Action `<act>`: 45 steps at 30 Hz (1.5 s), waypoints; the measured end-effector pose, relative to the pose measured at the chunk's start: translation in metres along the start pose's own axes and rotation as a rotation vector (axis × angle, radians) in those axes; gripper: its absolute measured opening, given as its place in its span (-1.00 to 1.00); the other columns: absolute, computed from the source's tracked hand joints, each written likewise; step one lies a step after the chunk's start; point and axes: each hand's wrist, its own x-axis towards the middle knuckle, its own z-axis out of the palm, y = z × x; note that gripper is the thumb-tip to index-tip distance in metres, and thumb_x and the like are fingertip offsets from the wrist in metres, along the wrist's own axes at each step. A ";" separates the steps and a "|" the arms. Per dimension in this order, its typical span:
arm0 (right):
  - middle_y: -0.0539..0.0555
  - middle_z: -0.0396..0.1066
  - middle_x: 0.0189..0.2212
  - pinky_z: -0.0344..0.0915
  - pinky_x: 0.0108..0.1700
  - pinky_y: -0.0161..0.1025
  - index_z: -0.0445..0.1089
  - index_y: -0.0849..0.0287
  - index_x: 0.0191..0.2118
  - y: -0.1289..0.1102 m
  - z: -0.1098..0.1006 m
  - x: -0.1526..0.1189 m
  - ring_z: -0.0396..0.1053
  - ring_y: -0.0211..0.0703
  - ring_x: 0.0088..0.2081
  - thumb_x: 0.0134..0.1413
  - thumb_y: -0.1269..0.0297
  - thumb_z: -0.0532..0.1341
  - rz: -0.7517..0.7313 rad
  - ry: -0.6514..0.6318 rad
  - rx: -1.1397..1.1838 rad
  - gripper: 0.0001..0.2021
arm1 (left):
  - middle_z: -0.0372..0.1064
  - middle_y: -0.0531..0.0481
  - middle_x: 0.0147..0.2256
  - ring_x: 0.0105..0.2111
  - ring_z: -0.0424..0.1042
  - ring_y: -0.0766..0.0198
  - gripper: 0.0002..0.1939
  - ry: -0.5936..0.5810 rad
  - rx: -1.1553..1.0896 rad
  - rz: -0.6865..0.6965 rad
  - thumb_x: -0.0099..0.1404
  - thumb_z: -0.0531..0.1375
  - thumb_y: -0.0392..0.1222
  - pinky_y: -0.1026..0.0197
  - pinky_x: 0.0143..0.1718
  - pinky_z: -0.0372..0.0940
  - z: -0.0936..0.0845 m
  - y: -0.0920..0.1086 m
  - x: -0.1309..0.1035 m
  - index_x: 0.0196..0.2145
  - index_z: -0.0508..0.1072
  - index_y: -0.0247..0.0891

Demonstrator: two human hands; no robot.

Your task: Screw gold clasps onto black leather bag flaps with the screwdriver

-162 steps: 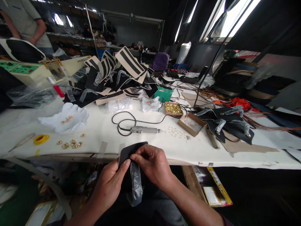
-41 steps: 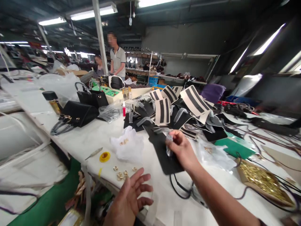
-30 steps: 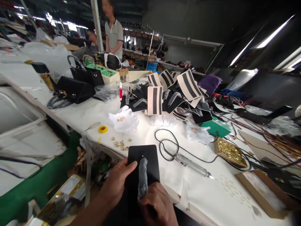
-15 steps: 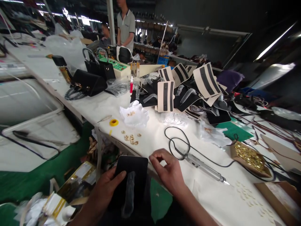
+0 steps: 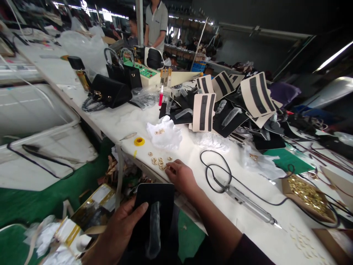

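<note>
Pinching the black panel (image 5: 166, 211), my left hand (image 5: 122, 219) is holding it just off the table (image 5: 190, 152)'s near edge. My right hand (image 5: 182, 177) is resting bent fingers at the gold rings (image 5: 160, 161) by that edge; whether it's gripping one, I can't tell. Bumping could be sending rings over. Room is stretching right to the cord (image 5: 200, 159).

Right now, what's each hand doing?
Left hand: closed, holding a black panel.
Right hand: at the gold rings; whether its grip holds one cannot be told.
</note>
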 end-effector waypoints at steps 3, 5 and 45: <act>0.05 0.55 -0.18 0.35 -0.12 -0.29 0.63 0.03 -0.17 -0.001 -0.001 0.002 0.53 -0.15 -0.21 0.29 0.26 0.27 0.036 0.016 0.048 -0.85 | 0.61 -0.04 0.06 0.09 0.57 -0.01 -0.45 0.011 -0.031 -0.026 0.27 0.40 0.14 0.12 0.17 0.42 0.004 0.003 0.001 0.15 0.58 -0.12; 0.05 0.56 -0.20 0.34 -0.14 -0.28 0.63 0.04 -0.21 -0.001 0.001 0.003 0.52 -0.15 -0.23 0.26 0.27 0.29 0.063 0.033 0.052 -0.87 | 0.62 -0.05 0.05 0.08 0.57 0.00 -0.45 0.020 -0.037 -0.027 0.26 0.41 0.14 0.13 0.15 0.43 0.006 0.005 0.000 0.13 0.59 -0.12; 0.07 0.54 -0.20 0.44 -0.18 -0.26 0.56 0.04 -0.03 -0.023 -0.094 -0.158 0.52 -0.18 -0.21 0.34 0.45 0.28 -0.278 0.321 0.422 -0.80 | 0.62 -0.10 -0.01 0.01 0.55 -0.10 -0.53 -0.240 0.442 0.231 0.43 0.23 0.14 0.09 0.06 0.44 0.091 0.026 -0.034 0.12 0.60 -0.20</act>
